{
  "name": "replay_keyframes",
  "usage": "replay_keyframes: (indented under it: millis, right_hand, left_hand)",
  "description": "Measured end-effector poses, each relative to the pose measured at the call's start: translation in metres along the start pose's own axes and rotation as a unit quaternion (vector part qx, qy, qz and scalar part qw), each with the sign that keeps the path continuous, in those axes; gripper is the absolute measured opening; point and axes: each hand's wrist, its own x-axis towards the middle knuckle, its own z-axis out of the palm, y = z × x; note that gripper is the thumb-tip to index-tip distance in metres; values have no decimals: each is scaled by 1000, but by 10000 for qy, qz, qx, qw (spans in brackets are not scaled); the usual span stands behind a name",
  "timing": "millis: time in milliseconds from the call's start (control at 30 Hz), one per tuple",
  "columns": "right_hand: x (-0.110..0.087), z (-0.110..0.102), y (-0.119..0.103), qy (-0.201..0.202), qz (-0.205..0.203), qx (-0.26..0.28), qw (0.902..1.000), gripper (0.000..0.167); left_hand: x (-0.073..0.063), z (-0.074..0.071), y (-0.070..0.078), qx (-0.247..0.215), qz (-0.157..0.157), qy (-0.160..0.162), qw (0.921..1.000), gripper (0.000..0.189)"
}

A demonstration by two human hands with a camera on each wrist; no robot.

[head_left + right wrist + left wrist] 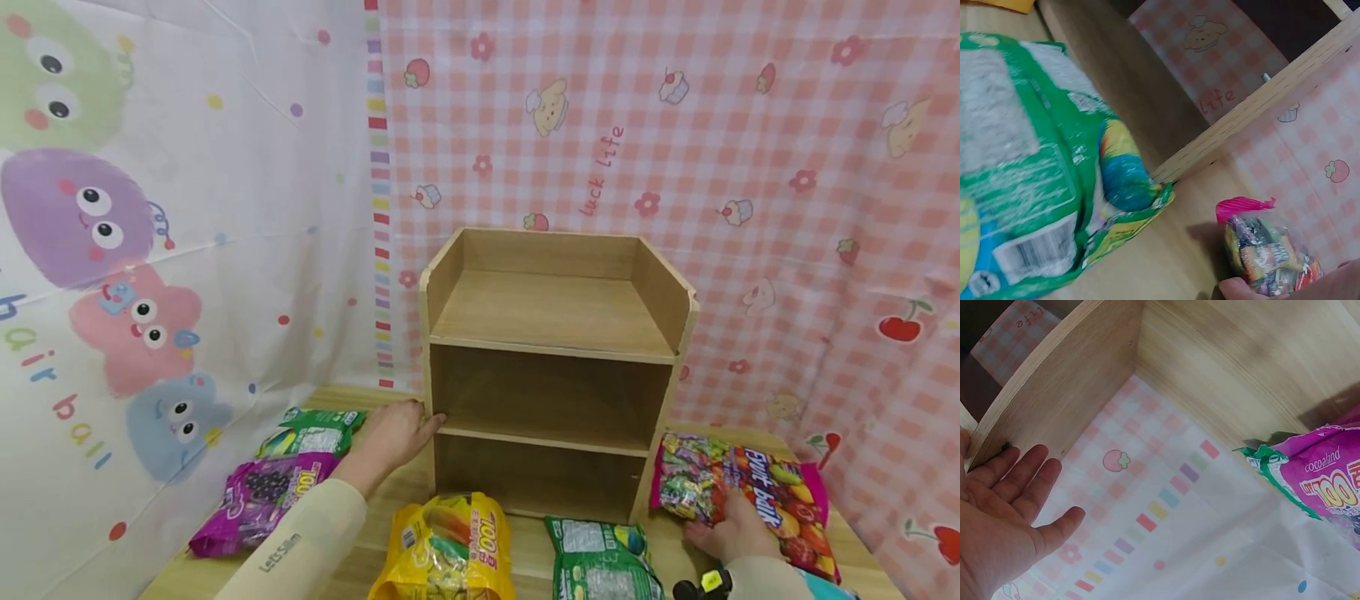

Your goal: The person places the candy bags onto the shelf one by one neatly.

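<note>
A small wooden shelf unit (551, 433) stands in the middle of the head view. My left hand (397, 433) touches its left upright, and the left wrist view shows the fingers (1029, 481) spread loosely against the side panel. On the right lies a pink bag of sweets marked "Fruit bulk" (787, 500), with a see-through part full of wrapped candies. My right hand (738, 533) rests at this bag's near side, its thumb apart from the other fingers. In the right wrist view only a bit of that hand (1310, 290) shows; most fingertips are hidden.
A yellow bag (450, 542) and a green bag (603, 558) lie before the shelf. At left, a purple bag (262, 500) lies by another green bag (322, 429). Printed curtains (675, 150) hang behind and at the sides. The unit's top tray (555, 308) has raised walls.
</note>
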Motion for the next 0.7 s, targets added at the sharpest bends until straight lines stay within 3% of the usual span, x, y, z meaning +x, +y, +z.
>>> replay_keyframes:
  millis: [233,367,467,567,633,700]
  right_hand:
    - [10,-2,-14,-106,519,1082,9927,67]
    - [26,-9,-25,-39,767,1784,9809,41]
    - [33,-16,-32,-174,789,1845,9795,26]
    - [34,-20,-39,-327,870,1881,9777,33]
    - [34,-22,-44,-461,941,2161,9707,43]
    - [33,-22,-50,-296,985,2421,9648,48]
  left_hand:
    - [1,2,3,8,21,-18,10000,44]
    - [2,3,6,-32,45,-36,10000,44]
    - [3,2,8,-79,69,-45,9999,44]
    - [3,2,10,-123,100,-73,9998,43]
    - [4,2,11,-99,133,-64,9998,42]
    - [4,3,12,-73,140,-75,9998,43]
